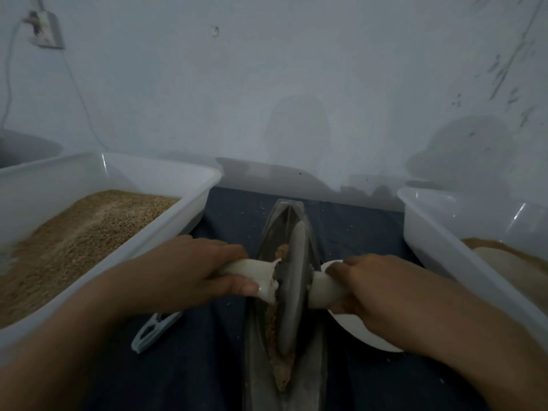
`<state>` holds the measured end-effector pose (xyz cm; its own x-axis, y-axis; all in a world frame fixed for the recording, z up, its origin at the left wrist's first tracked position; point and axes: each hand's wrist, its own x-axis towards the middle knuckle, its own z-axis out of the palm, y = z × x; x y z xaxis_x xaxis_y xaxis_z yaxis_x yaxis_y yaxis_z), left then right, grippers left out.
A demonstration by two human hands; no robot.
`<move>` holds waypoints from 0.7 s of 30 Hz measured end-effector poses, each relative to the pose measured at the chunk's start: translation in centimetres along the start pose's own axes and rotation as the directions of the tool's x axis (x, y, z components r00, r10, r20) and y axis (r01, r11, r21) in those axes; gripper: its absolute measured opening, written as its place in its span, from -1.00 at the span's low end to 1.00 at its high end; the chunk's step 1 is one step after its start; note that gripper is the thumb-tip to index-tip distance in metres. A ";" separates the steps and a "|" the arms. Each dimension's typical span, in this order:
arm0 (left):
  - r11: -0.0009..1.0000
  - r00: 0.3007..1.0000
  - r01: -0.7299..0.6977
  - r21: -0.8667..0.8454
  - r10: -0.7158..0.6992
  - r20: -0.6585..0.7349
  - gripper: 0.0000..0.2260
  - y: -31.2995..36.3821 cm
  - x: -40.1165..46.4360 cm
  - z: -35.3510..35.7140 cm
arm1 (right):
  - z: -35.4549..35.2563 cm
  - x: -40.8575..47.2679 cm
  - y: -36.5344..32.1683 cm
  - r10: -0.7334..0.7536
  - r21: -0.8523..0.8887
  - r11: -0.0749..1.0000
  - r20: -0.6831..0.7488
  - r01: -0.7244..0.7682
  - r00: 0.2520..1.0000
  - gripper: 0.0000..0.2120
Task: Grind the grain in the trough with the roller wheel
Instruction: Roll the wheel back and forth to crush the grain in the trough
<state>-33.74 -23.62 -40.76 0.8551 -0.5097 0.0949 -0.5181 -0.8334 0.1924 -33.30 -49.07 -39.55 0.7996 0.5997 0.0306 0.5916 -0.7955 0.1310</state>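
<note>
A long dark boat-shaped trough (261, 345) lies lengthwise on the dark cloth in front of me. A grey roller wheel (292, 286) stands on edge in its groove, with a pale handle sticking out on each side. My left hand (189, 271) grips the left handle (255, 272). My right hand (376, 292) grips the right handle (321, 290). Brown crushed grain (280, 369) lies in the groove in front of the wheel, and a little grain shows just left of it.
A white tub of brown grain (89, 229) stands at the left. Another white tub (462, 232) with some brown powder stands at the right. A white dish (358, 330) lies under my right hand. A pale plastic handle (154, 329) lies on the cloth. A wall is close behind.
</note>
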 end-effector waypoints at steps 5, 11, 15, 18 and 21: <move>0.958 0.964 0.198 0.210 -0.151 -0.221 -0.31 -0.9 2.5 2.7 | 1.8 2.8 1.7 0.068 0.053 0.997 -0.195 -0.058 0.978 -0.77; 0.909 0.911 0.291 0.299 -0.168 -0.376 -0.41 -1.4 3.6 4.4 | 3.4 4.0 2.5 0.060 -0.012 0.998 -0.309 -0.067 0.949 -0.63; 0.979 0.974 0.115 0.170 -0.078 -0.210 -0.46 -1.0 1.8 2.4 | 1.8 2.4 1.5 0.006 -0.008 1.000 -0.192 -0.008 0.981 -0.78; 0.999 0.999 0.039 -0.027 -0.039 -0.019 -0.51 -0.6 0.3 0.4 | 0.5 0.7 0.6 -0.040 -0.006 0.999 -0.120 0.039 0.992 -0.84; 0.996 0.998 0.023 -0.088 -0.018 0.054 -0.48 -0.2 -0.4 -0.4 | -0.5 -0.5 0.4 -0.065 0.029 0.997 -0.062 0.067 0.996 -0.82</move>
<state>-33.96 -23.12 -40.44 0.8621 -0.5053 0.0380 -0.4946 -0.8229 0.2797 -33.54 -49.69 -39.02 0.7515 0.6545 0.0830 0.6466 -0.7557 0.1044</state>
